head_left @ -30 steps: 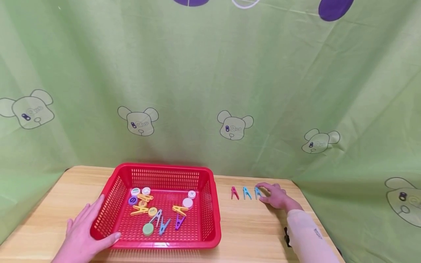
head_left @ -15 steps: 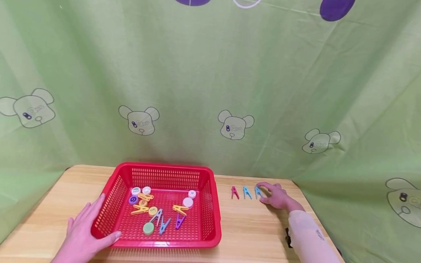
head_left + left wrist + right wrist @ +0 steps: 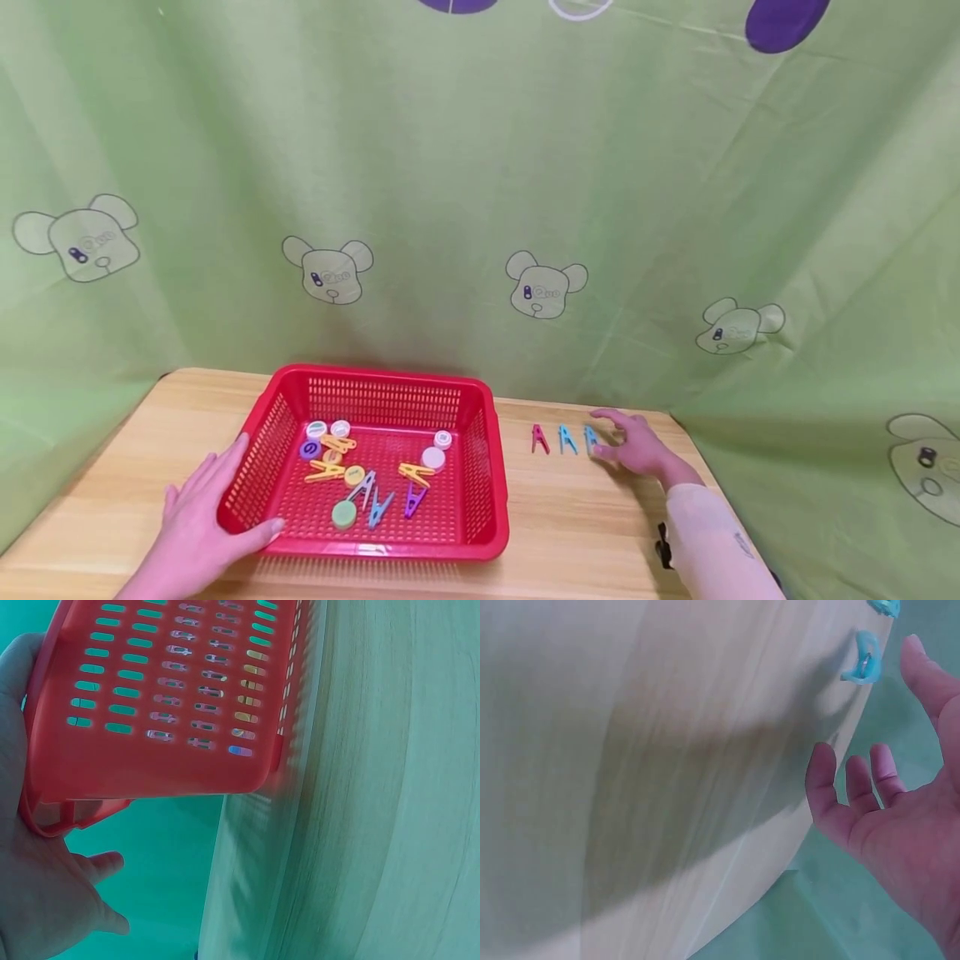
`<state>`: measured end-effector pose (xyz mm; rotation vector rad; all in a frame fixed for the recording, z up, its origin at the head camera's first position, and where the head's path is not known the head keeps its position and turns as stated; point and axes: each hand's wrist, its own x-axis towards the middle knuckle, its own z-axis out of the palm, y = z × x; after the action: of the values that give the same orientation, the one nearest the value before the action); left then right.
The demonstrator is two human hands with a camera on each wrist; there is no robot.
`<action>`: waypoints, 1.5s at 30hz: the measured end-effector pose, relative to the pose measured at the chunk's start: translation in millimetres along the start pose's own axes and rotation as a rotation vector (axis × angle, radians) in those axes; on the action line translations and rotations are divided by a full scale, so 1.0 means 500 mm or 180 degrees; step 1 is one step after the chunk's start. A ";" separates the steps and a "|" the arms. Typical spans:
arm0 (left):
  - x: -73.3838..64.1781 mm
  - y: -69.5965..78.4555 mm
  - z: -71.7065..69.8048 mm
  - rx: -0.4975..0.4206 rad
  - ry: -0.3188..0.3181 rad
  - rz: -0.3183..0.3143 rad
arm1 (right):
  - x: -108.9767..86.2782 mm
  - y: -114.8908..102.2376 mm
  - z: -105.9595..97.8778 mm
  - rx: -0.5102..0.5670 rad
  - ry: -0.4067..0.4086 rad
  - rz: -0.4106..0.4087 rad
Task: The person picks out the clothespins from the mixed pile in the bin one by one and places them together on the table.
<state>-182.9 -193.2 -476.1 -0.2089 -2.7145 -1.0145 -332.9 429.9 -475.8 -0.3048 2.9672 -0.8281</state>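
Observation:
My left hand (image 3: pixel 197 523) rests spread at the front left corner of a red plastic basket (image 3: pixel 497 492), thumb over the front rim and fingers along the left side. In the left wrist view the basket's slotted wall (image 3: pixel 135 765) stands against that hand. On the right, my right hand (image 3: pixel 637 443) is beside the rightmost blue clothespin (image 3: pixel 591 438), thumb and fingers parted. The right wrist view shows this blue clothespin (image 3: pixel 868 664) on the table, apart from the fingertips. A second blue clothespin (image 3: pixel 567 440) and a pink clothespin (image 3: pixel 539 439) stand in a row to its left.
Inside the basket lie several bottle caps, among them a green cap (image 3: pixel 344 514) and a purple cap (image 3: pixel 310 450), plus several clothespins such as a purple clothespin (image 3: pixel 415 501). A green curtain (image 3: pixel 435 167) hangs behind the wooden table (image 3: pixel 570 517).
My right thumb and fingers have parted from the rightmost blue clothespin, which stays in the row. The head view has shifted slightly. My left hand stays at the basket.

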 end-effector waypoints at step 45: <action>0.002 0.003 0.002 -0.0108 0.0020 -0.0018 | 0.097 -0.368 -0.018 0.0347 -0.0500 -0.1106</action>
<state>-183.7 -191.4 -475.5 -0.2036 -2.6953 -1.0616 -348.6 270.5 -372.6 -0.8538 2.7491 -0.9415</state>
